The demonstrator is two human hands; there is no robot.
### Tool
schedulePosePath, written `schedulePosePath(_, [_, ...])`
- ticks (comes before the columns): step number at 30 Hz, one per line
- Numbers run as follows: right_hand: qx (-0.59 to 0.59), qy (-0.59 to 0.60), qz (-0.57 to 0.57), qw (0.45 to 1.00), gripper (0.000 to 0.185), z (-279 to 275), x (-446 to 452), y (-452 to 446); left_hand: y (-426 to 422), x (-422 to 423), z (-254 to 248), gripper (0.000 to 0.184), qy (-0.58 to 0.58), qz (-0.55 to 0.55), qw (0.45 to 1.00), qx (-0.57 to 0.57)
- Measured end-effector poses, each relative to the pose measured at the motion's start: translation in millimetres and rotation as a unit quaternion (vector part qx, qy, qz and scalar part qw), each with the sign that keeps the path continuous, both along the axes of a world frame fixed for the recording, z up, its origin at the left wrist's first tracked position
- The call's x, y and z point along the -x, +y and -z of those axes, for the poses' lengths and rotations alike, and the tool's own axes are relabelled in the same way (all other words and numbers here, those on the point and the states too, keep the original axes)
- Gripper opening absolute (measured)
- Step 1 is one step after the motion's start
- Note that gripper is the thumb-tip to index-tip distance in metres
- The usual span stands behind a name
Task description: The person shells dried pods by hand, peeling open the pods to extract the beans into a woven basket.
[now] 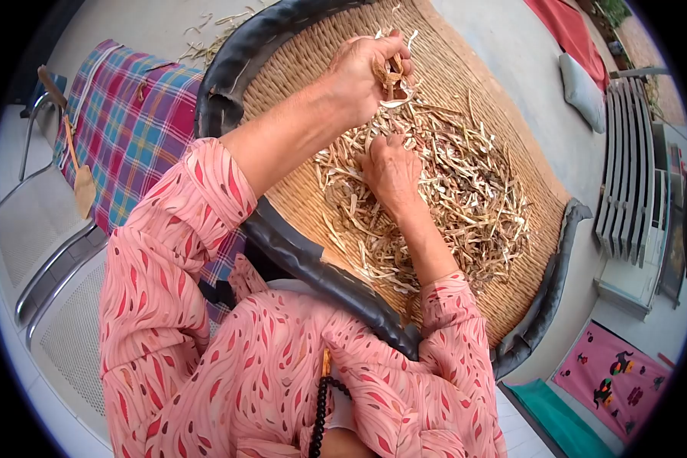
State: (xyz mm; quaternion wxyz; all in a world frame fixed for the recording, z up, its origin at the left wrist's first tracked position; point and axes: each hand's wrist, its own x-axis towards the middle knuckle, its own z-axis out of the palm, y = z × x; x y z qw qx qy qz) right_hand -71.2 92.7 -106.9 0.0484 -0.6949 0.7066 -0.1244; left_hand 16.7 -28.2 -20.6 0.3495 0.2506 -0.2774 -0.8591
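My left hand is raised over the far part of a large woven tray, its fingers closed around several dry brown bean pods. Closer to me, my right hand rests on the heap of dry pods and husks, its fingers curled down against them. Whatever those fingertips hold is hidden. Pale, twisted pods spread mostly to the right of my right hand. A black rubber-like rim edges the tray, which lies across my lap.
To the left are metal chairs, a plaid cloth and a wooden spatula. Loose husks lie beyond the tray. At the right stand stacked grey slats, a cushion and a pink mat.
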Motion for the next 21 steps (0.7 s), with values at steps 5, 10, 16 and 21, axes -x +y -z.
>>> schedulePosePath(5, [-0.028, -0.074, 0.023, 0.997, 0.009, 5, 8, -4, 6, 0, -10, 0.015, -0.055, 0.013, 0.998, -0.027])
schedulePosePath(10, [-0.062, -0.517, 0.14, 0.842, 0.005, -30, 44, 1, 9, 5, -14, 0.016, -0.204, -0.004, 0.979, 0.022])
schedulePosePath(16, [-0.023, -0.745, 0.179, 0.643, 0.008, -57, 62, 0, 19, 8, -13, 0.015, -0.27, 0.108, 0.946, 0.142])
schedulePosePath(21, [0.02, -0.751, 0.185, 0.634, 0.008, -66, 48, -2, 26, 14, 10, 0.01, -0.29, 0.173, 0.909, 0.244])
